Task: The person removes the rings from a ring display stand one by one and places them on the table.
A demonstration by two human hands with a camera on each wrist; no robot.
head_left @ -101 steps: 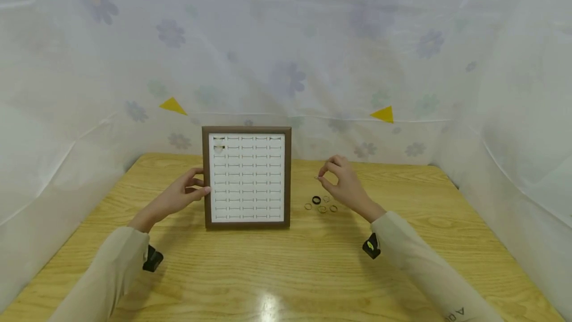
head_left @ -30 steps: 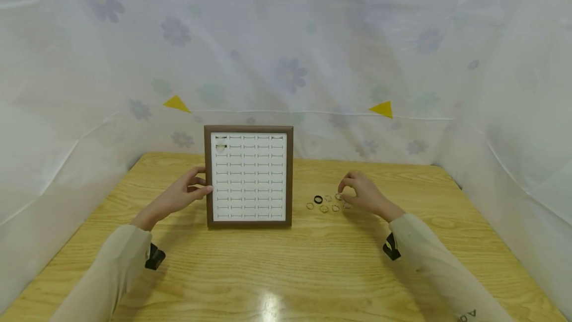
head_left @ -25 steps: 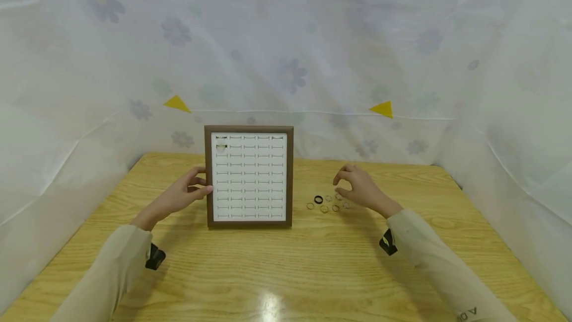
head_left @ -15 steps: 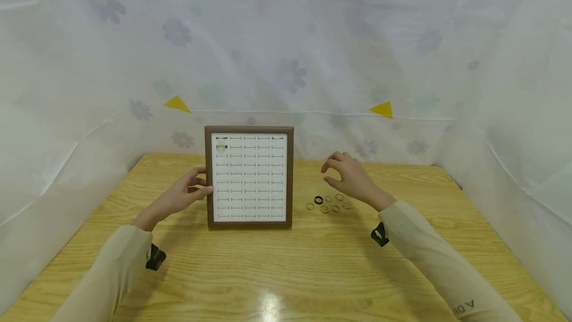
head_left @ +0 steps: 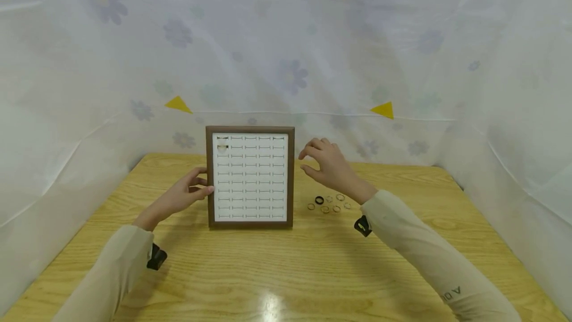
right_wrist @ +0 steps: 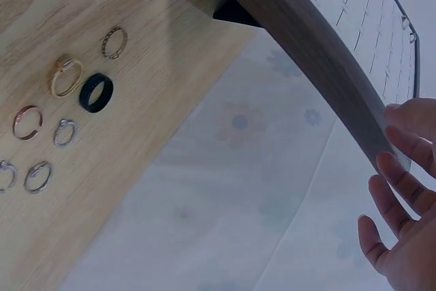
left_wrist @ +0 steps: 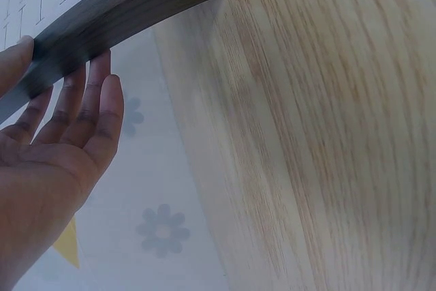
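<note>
The step in hand looks like filling the ring board (head_left: 250, 176) from the loose rings (head_left: 328, 203) on the table (head_left: 286, 272). The board stands upright near the table's back edge, with what seem to be two rings already seated in its top-left slots. The rest lie in a small cluster on the table just right of the board, a black band (right_wrist: 96, 92) among them.

The left hand (head_left: 185, 197) braces the board's left frame, thumb on the front edge and straight fingers behind it. The right hand (head_left: 325, 165) hovers raised beside the board's upper right edge, above the cluster, fingers (right_wrist: 402, 189) loosely spread and no ring visible between them; its grip holds nothing.

The next move probably calls for a fine fingertip pinch on one thin ring, while the left hand steadies the board
</note>
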